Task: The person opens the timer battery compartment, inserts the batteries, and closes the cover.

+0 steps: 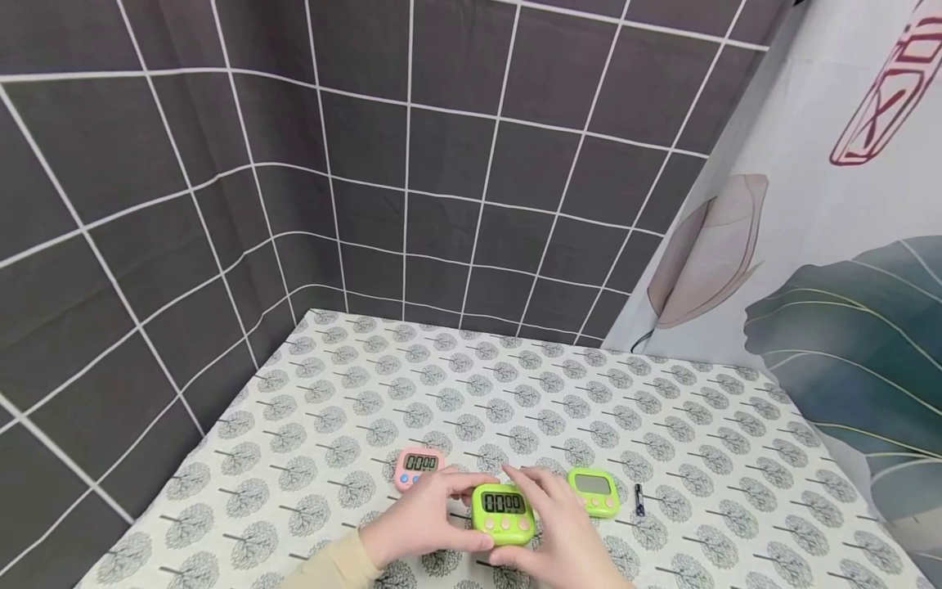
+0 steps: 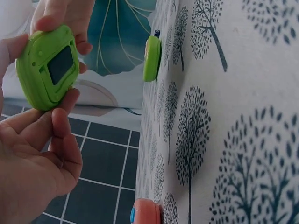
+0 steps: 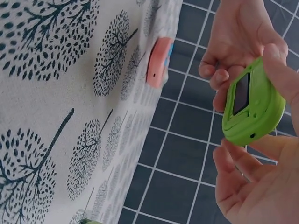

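Between both hands is a green digital timer (image 1: 504,530), lifted off the cloth, its display reading zeros. My left hand (image 1: 423,517) pinches its left side with thumb and fingers. On the opposite side, my right hand (image 1: 562,532) grips it too, thumb low on the edge. The timer's back (image 2: 43,79) shows a dark rectangular area in the left wrist view. Left of the hands lies a pink timer (image 1: 406,465) with blue buttons, also showing zeros. Just beyond the right hand, a second green timer (image 1: 605,505) lies with a blank display.
A small dark cylinder (image 1: 639,500), possibly a battery, lies right of the second green timer. The table has a tree-print cloth (image 1: 456,401). Dark grid-patterned fabric (image 1: 441,229) hangs behind and left; a white leaf-print curtain (image 1: 795,213) hangs at the right.
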Motion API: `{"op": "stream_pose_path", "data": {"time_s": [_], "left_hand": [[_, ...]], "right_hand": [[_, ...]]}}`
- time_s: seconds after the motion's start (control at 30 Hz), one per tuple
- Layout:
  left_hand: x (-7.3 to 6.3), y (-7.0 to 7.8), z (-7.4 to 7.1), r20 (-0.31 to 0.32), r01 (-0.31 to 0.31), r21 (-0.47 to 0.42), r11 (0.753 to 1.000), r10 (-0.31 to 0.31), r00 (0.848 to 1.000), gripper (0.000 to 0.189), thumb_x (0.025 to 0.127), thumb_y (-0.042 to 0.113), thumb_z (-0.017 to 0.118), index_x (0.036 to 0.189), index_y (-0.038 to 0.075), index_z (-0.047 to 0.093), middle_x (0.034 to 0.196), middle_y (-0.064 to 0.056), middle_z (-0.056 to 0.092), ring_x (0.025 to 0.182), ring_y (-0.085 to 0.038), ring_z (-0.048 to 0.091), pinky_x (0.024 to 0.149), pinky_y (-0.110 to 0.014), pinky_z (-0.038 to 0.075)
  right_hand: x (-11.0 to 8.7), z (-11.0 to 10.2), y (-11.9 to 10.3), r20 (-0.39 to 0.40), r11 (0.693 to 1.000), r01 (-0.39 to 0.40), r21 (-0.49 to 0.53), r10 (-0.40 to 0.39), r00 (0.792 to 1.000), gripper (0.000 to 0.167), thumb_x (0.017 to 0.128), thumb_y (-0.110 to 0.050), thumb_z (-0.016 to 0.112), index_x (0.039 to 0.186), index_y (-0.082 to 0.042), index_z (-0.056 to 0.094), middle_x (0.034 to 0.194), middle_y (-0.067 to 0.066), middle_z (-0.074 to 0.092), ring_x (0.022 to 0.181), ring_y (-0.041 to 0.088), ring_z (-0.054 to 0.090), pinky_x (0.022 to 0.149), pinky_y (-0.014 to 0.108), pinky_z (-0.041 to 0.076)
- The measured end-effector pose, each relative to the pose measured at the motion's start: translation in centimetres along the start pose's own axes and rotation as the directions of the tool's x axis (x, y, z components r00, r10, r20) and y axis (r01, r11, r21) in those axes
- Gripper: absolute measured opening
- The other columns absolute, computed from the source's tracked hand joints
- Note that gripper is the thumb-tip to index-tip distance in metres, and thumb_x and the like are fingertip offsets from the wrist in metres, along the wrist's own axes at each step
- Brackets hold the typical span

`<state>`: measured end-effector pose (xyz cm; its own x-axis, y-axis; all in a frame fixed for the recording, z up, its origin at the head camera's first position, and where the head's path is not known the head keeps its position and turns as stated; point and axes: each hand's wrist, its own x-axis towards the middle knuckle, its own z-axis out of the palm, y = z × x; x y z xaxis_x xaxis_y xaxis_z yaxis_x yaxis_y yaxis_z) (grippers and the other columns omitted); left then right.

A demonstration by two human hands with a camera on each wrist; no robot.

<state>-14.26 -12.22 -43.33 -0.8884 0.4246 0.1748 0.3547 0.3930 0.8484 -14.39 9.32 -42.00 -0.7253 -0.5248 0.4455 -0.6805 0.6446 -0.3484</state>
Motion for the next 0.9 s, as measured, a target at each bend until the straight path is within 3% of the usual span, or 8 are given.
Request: {"op": "stream_pose_path", "data": {"time_s": [0.23, 0.47, 0.67, 0.9], "left_hand": [[0.0, 0.0, -0.1, 0.009, -0.017, -0.021, 1.0, 0.017, 1.0, 0.066, 0.072, 0.035, 0.081, 0.129, 0.011, 0.058, 0.101, 0.018, 0.064, 0.094, 0.0, 0.056, 0.094, -0.031, 0.043], [0.0, -0.1, -0.1, 0.02, -0.01, -0.025, 1.0, 0.011, 1.0, 0.068, 0.071, 0.035, 0.081, 0.13, 0.011, 0.057, 0.102, 0.018, 0.064, 0.095, 0.0, 0.056, 0.096, -0.033, 0.042], [0.0, -0.3, -0.2, 0.029, -0.029, -0.033, 0.999, 0.03, 0.999, 0.068, 0.072, 0.035, 0.081, 0.131, 0.012, 0.057, 0.102, 0.018, 0.064, 0.095, -0.001, 0.055, 0.094, -0.03, 0.042], [0.2, -0.3, -0.4, 0.041, -0.022, -0.004, 1.0, 0.022, 0.999, 0.071, 0.071, 0.038, 0.081, 0.133, 0.014, 0.055, 0.103, 0.016, 0.061, 0.096, -0.001, 0.054, 0.093, -0.029, 0.043]], "right_hand": [[0.0, -0.5, 0.5, 0.118, 0.982, -0.077, 0.172, 0.057, 0.991, 0.089, 0.062, -0.049, 0.082, 0.138, -0.015, 0.05, 0.119, -0.006, 0.058, 0.103, 0.011, 0.055, 0.086, 0.044, 0.05], [-0.2, -1.3, 1.1, 0.247, 0.943, -0.189, 0.274, 0.121, 0.961, 0.079, 0.068, -0.042, 0.082, 0.136, -0.015, 0.051, 0.114, -0.011, 0.056, 0.1, 0.007, 0.053, 0.086, 0.04, 0.05], [-0.2, -1.4, 1.4, 0.244, 0.936, -0.189, 0.296, 0.118, 0.963, 0.076, 0.067, -0.04, 0.083, 0.133, -0.017, 0.054, 0.099, -0.018, 0.055, 0.09, 0.002, 0.048, 0.079, 0.033, 0.048], [-0.2, -1.4, 1.4, 0.248, 0.941, -0.241, 0.239, 0.181, 0.952, 0.073, 0.064, -0.045, 0.083, 0.13, -0.026, 0.055, 0.112, -0.015, 0.058, 0.094, 0.003, 0.05, 0.082, 0.039, 0.048]]}}
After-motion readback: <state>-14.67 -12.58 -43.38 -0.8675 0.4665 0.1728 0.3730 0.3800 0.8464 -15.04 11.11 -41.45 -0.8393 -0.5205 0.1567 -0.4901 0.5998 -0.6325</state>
